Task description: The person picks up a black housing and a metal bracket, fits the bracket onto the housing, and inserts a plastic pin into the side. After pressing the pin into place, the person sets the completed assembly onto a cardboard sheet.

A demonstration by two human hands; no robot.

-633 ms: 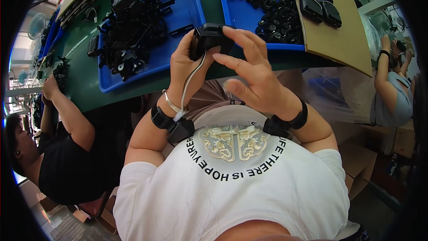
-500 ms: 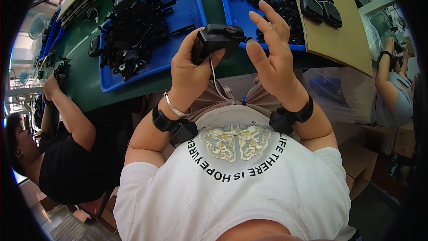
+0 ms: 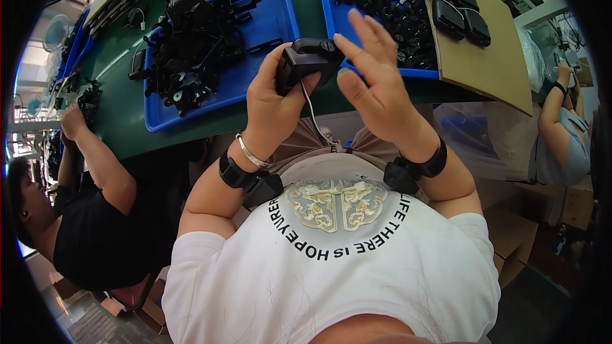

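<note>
My left hand is closed around a black plastic box-shaped device, with the thumb on its near face. A rounded lid-like part with a slotted round knob tops the device. From its underside a thin white cable hangs down toward my lap. My right hand is beside the device with fingers stretched out and apart. Its index fingertip is at the knob's edge; whether it touches I cannot tell. Nothing shows in the right hand.
On the green table, a blue tray holds black plastic parts. A second blue tray holds small round black parts. Several black boxes with white wires lie on cardboard. Co-workers sit at left and right.
My right hand has moved left, its fingers now at the device's knob. A small dark piece seen beside the device by my right fingertips no longer shows there. The left hand stays nearly still.
</note>
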